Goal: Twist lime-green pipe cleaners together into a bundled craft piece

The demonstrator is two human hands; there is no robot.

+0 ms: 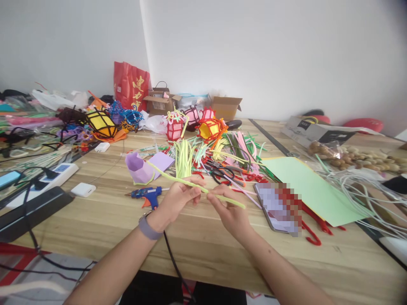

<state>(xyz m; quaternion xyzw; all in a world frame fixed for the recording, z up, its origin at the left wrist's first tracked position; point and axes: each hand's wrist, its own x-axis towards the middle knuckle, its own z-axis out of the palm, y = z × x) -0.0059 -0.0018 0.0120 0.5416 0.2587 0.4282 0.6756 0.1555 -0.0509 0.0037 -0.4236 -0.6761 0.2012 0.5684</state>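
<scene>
A yellow-green pipe cleaner (pixel 168 176) stretches slantwise between my two hands above the table. My left hand (pixel 181 198) pinches it near its middle, and my right hand (pixel 227 209) grips it close by, with one end sticking out past the fingers. Left of my hands lies a blue glue gun (pixel 148 194) with an orange trigger. Behind it stands a purple paper cup shape (pixel 138 168) with yellow-green trim along its base, beside a flat purple sheet (pixel 163 162). A bundle of yellow-green pipe cleaners (pixel 183 159) lies just beyond my hands.
Black-handled scissors (pixel 224 173) lie among coloured pipe cleaners. A phone (pixel 278 207) and a light green sheet (pixel 314 186) are on the right. Small lanterns (pixel 210 128) stand at the back. A power strip (pixel 60 176), a white adapter (pixel 83 189) and cables occupy the left.
</scene>
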